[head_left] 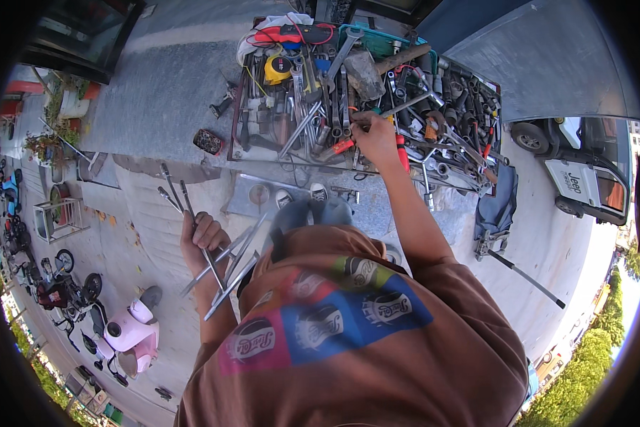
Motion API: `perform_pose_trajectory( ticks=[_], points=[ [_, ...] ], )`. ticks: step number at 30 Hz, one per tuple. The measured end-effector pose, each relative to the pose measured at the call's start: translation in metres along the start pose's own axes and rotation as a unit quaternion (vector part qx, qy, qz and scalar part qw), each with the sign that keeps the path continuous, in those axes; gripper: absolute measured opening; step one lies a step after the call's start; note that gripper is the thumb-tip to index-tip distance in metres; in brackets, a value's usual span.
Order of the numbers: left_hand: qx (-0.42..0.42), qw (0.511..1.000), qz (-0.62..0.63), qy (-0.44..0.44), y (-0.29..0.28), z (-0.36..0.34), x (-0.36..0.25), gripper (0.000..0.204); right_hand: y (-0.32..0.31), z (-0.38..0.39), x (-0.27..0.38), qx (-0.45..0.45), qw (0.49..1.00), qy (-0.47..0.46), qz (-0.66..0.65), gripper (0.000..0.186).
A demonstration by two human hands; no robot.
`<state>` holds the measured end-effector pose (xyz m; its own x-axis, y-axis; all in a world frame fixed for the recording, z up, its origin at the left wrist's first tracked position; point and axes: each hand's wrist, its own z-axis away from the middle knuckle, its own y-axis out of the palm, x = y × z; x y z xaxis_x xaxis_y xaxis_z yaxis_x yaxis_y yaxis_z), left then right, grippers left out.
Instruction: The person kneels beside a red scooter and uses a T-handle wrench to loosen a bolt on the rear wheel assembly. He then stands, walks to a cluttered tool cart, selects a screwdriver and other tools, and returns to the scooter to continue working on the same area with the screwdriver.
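Observation:
My left hand [204, 233] is closed around a bundle of T-handle socket wrenches [225, 277], held at the left in front of me. Their dark socket ends point away from me, and the crossbars splay near my forearm. Over the tool-covered table, my right hand [371, 136] reaches down among the tools with its fingers curled together; what they grip, if anything, is hidden. Close to those fingers are a red-handled tool [342, 146] and several loose wrenches. Beyond lie a large combination wrench [344, 53], a hammer with a blocky head [365, 75] and a yellow tape measure [278, 67].
A red multimeter [291, 33] and a teal bin [384, 44] sit at the table's far edge. A floor jack [501, 242] with a long handle stands to the right, near a parked vehicle [583, 171]. A pink scooter [133, 331] is at the left.

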<state>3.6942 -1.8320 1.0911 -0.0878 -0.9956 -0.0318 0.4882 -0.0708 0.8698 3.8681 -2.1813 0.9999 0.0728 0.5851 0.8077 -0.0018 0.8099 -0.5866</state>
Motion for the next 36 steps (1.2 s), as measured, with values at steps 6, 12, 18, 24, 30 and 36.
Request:
perform_pose_trajectory(
  ticks=[6, 12, 18, 24, 30, 36],
  points=[
    [-0.018, 0.999, 0.008, 0.03, -0.009, 0.007, -0.011, 0.034, 0.007, -0.017, 0.008, 0.025, 0.999, 0.013, 0.026, 0.025],
    [-0.032, 0.999, 0.015, 0.013, -0.015, 0.001, -0.016, 0.035, 0.032, -0.03, 0.027, 0.054, 0.997, -0.059, 0.02, 0.024],
    [-0.051, 0.999, 0.009, 0.009, -0.011, -0.002, -0.018, 0.034, 0.05, -0.048, 0.053, -0.026, 0.978, -0.161, 0.126, 0.022],
    [-0.071, 0.997, -0.007, 0.019, -0.016, -0.003, -0.024, 0.033, 0.059, -0.064, 0.061, 0.042, 0.966, -0.135, 0.215, 0.024],
    [-0.069, 0.997, -0.006, 0.026, -0.017, -0.003, -0.032, 0.033, 0.057, -0.079, 0.061, 0.039, 0.956, -0.134, 0.259, 0.039],
    [-0.076, 0.997, -0.001, 0.023, -0.022, -0.008, -0.028, 0.034, 0.067, -0.101, 0.072, 0.07, 0.96, -0.21, 0.173, 0.048]
  ],
)
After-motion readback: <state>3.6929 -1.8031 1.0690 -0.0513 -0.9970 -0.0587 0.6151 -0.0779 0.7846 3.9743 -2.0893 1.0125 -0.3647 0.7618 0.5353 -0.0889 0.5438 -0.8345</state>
